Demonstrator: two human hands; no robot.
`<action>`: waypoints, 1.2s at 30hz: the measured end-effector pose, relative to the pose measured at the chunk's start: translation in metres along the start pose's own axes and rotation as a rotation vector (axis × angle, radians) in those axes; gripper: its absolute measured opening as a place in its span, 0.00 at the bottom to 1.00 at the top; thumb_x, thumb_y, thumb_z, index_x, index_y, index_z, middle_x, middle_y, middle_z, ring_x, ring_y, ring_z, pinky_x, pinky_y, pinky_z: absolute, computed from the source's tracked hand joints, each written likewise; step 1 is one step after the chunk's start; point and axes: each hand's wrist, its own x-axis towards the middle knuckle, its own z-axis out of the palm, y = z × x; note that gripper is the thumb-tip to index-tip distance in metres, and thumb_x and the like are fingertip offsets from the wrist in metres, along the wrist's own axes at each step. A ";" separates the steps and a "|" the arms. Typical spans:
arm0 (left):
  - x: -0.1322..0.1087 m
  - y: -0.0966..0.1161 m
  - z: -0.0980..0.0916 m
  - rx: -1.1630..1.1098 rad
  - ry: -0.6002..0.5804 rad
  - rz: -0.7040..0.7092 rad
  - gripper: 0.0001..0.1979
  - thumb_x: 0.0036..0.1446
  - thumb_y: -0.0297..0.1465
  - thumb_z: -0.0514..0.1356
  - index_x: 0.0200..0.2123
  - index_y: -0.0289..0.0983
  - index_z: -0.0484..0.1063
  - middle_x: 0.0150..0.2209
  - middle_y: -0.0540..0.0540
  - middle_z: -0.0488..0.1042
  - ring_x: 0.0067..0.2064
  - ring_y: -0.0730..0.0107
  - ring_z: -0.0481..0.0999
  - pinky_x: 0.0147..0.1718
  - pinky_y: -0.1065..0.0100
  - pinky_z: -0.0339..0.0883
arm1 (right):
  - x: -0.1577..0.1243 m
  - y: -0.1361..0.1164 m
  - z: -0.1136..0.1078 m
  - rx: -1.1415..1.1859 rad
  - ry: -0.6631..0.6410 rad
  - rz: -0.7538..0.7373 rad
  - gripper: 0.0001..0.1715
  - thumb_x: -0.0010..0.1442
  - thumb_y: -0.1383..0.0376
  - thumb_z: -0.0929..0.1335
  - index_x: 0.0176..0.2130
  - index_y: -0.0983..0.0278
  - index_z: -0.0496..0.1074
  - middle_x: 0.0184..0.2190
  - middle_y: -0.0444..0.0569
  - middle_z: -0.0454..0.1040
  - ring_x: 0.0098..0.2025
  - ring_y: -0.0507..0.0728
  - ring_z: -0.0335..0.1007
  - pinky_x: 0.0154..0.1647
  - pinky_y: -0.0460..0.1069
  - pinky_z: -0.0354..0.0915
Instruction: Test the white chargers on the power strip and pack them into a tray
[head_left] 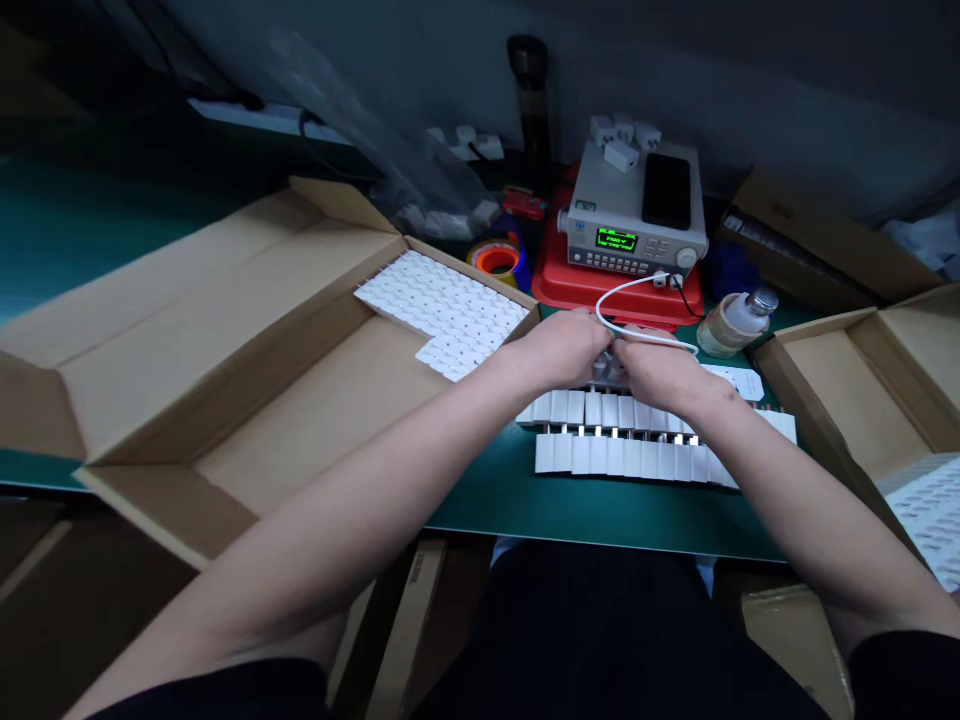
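Knuckles up, the left hand and right hand meet with fingers curled in, tips close together; whether they are clamped on anything I cannot tell, since the fingers hide it. Two rows of white blocks lie on the green table just on the near side of the hands, metal prongs showing between the rows. A white cable loops from the front of the tester and passes over the right hand.

Beyond the hands, the tester sits on a red tray, its display lit green, with a phone and several white chargers on top. Right of the tray stands a bottle with a silver cap; left of it are rolls of tape, and behind them a dark cylinder stands near the wall.

Both arms reach forward and converge. The left forearm slants across the left carton, which has white pieces packed at its far end. The right forearm covers part of the rows, beside the right carton.
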 end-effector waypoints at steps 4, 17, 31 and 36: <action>-0.015 -0.011 0.007 0.054 0.056 -0.035 0.12 0.55 0.22 0.61 0.43 0.33 0.78 0.45 0.39 0.79 0.49 0.54 0.77 0.46 0.61 0.70 | -0.014 0.007 0.012 -0.078 0.065 0.036 0.11 0.57 0.79 0.67 0.37 0.66 0.72 0.33 0.55 0.76 0.31 0.58 0.72 0.27 0.50 0.60; -0.031 -0.019 0.048 0.043 0.084 -0.104 0.34 0.57 0.16 0.49 0.68 0.28 0.62 0.52 0.34 0.80 0.52 0.53 0.80 0.45 0.59 0.73 | -0.055 0.000 0.052 0.060 0.516 -0.055 0.22 0.65 0.77 0.60 0.53 0.68 0.73 0.56 0.60 0.76 0.59 0.63 0.72 0.60 0.61 0.69; -0.037 -0.016 0.067 -0.044 0.264 -0.148 0.36 0.54 0.16 0.48 0.68 0.27 0.63 0.64 0.32 0.70 0.64 0.51 0.72 0.58 0.53 0.72 | -0.084 0.083 0.033 0.715 0.651 0.217 0.07 0.67 0.64 0.66 0.39 0.61 0.75 0.35 0.47 0.78 0.35 0.55 0.75 0.39 0.52 0.71; -0.040 -0.017 0.064 -0.066 0.247 -0.131 0.34 0.56 0.16 0.47 0.67 0.24 0.63 0.65 0.30 0.68 0.66 0.51 0.70 0.61 0.52 0.70 | -0.110 0.097 0.042 0.611 0.603 0.207 0.06 0.65 0.67 0.67 0.36 0.61 0.74 0.33 0.46 0.78 0.34 0.55 0.74 0.36 0.50 0.68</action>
